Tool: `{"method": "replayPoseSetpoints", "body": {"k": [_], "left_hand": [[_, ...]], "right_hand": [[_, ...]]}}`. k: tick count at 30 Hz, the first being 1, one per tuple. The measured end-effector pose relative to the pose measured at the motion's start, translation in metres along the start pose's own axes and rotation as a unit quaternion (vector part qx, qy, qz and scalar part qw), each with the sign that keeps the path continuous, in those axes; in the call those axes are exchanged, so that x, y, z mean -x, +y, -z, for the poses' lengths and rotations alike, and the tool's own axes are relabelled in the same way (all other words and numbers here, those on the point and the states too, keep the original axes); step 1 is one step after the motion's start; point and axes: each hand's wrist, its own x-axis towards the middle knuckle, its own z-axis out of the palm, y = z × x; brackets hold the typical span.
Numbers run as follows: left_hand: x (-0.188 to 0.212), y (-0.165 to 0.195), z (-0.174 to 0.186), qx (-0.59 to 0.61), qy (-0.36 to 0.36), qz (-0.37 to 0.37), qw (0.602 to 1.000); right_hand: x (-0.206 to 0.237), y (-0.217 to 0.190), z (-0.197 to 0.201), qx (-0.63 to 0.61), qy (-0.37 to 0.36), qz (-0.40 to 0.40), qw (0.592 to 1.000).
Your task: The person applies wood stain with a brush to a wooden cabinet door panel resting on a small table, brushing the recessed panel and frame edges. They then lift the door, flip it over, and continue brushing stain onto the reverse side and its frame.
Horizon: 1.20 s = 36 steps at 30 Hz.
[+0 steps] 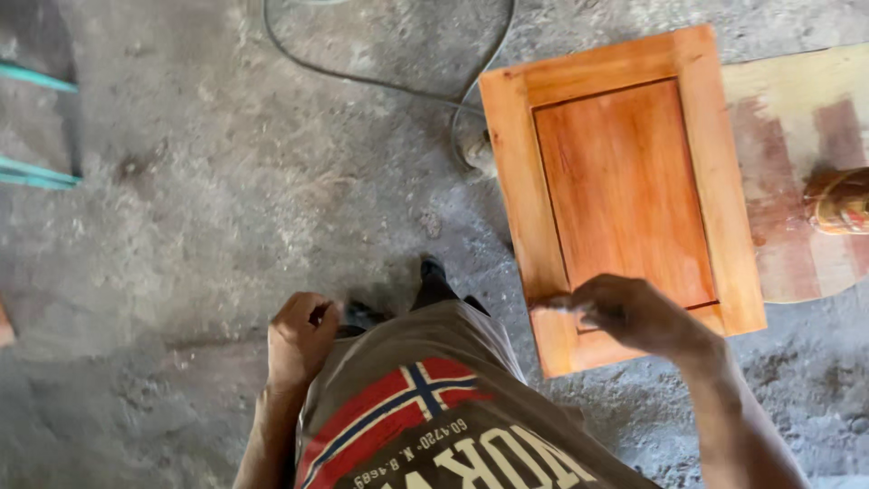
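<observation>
The orange-stained wooden panel door lies flat at 2 o'clock in the view, resting on a paler stained board that serves as the counter; the concrete floor lies below. The right hand sits on the door's lower rail at 4 o'clock; its fingers are curled and pressed together around a small pale piece at the fingertips, too blurred to identify. The left hand hangs at 7 o'clock beside the printed shirt, loosely closed, holding nothing visible.

Step in hand, as judged: surface work along the lower rail near the groove of the 1 recessed panel. The next move appears to call for steady pressure along the grain; the door is unclamped, so it may shift.

A cable loops at 12 o'clock; a round container stands at 3 o'clock.
</observation>
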Motion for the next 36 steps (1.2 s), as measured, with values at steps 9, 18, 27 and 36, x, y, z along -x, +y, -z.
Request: {"method": "replayPoseSetpoints", "body": {"k": [9,18,27,36], "left_hand": [[-0.130,-0.048,0.004,0.067,-0.094,-0.034,0.993],[-0.280,-0.093,0.035,0.014,-0.195,-0.091,0.977],[-0.351,-0.034,-0.011,0.044,-0.244,-0.151,0.957],[-0.381,0.032,-0.073,0.026,-0.302,-0.199,0.932]], "right_hand": [[-0.182,-0.014,0.033,0.056,0.330,0.178,0.925],[-0.256,-0.047,0.025,0.127,0.452,0.117,0.875],[-0.252,-0.027,0.053,-0.046,0.561,-0.065,0.824],[-0.214,0.046,0.155,0.082,0.645,-0.137,0.748]]}}
